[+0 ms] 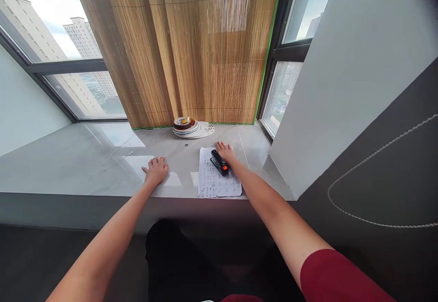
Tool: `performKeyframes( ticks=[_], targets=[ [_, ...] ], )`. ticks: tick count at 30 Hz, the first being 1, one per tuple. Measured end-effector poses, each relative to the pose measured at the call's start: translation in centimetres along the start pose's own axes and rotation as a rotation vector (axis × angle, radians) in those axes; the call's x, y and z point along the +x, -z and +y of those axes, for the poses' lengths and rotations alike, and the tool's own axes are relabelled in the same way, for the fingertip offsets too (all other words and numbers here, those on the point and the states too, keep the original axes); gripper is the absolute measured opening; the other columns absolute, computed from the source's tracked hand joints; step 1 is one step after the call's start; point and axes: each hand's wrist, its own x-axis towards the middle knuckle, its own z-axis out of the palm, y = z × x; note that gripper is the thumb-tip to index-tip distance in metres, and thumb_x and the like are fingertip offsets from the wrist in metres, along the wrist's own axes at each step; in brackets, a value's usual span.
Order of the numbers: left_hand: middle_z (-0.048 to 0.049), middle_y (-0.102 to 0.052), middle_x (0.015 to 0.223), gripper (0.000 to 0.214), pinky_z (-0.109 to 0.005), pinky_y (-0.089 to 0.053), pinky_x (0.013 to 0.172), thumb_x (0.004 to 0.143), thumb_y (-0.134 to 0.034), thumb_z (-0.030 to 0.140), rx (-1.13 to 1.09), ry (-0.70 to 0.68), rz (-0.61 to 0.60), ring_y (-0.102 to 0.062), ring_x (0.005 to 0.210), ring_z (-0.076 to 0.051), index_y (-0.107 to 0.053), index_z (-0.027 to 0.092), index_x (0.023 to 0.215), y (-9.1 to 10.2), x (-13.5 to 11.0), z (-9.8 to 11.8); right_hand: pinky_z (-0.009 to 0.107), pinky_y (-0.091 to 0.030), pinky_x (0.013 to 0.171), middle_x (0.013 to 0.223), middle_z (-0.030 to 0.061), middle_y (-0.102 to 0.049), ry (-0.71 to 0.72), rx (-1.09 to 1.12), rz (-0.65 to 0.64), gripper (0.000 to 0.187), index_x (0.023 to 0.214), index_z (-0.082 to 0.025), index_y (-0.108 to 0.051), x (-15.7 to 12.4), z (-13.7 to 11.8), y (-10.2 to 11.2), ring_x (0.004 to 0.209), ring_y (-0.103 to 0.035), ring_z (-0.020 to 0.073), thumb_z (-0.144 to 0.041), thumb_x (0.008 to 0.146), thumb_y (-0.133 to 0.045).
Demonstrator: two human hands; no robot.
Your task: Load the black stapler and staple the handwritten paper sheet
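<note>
A stack of plates [188, 132] stands by a slatted blind [191, 60], window panes [283, 87] showing on both sides.

- looks like a home to me, probably a flat: I'm at a deep, pale bay-window ledge [85, 165]
- dark-framed windows [68, 67] left and right of me, tower blocks [82, 35] outside, so I seem to be pretty high up
- woven slatted blind [191, 51] with green edging hangs in the middle
- decorated plates [186, 131] stacked by its bottom edge
</note>
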Motion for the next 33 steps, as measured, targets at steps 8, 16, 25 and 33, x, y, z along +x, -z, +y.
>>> performKeyframes(
  ticks=[8,16,25,33],
  targets=[
    [-0.0252,-0.043,0.159,0.056,-0.081,-0.023,0.115,0.103,-0.032,0.035,0.001,0.001,0.008,-0.034,0.149,-0.041,-0.05,0.017,0.153,0.4,-0.2,0.2,0.054,-0.017,0.132,0.174,0.0141,-0.026,0.008,0.114,0.114,0.057,0.163,-0.014,-0.038,0.8,-1.3,0.6,0.164,-0.019,0.0264,-0.028,0.109,-0.032],
    [-0.0245,-0.043,0.158,0.056,-0.082,-0.023,0.114,0.103,-0.032,0.039,-0.01,-0.008,0.016,-0.035,0.148,-0.043,-0.051,0.019,0.152,0.1,0.1,0.0,0.043,-0.041,0.122,0.152,0.0075,-0.061,0.236,0.363,0.129,0.052,0.148,-0.025,-0.06,-3.1,5.9,4.3,0.142,-0.056,0.0255,-0.043,0.1,-0.061],
    [-0.0239,-0.042,0.159,0.057,-0.082,-0.022,0.115,0.104,-0.031,0.04,-0.019,0.007,0.0,-0.034,0.149,-0.043,-0.049,0.019,0.154,0.5,-0.2,0.3,0.048,-0.015,0.134,0.168,0.0047,-0.042,0.357,0.286,-0.022,0.069,0.16,-0.026,-0.046,-5.3,6.9,2.4,0.158,-0.034,0.0277,-0.052,0.098,-0.061],
    [-0.0226,-0.043,0.159,0.056,-0.081,-0.024,0.115,0.103,-0.033,0.04,-0.013,0.017,0.01,-0.037,0.148,-0.043,-0.051,0.02,0.152,0.7,-0.2,0.4,0.042,-0.039,0.123,0.149,0.0087,-0.064,0.453,0.391,0.093,0.051,0.132,-0.021,-0.074,-4.8,7.9,2.2,0.14,-0.058,0.0284,-0.049,0.089,-0.075]
  ],
)
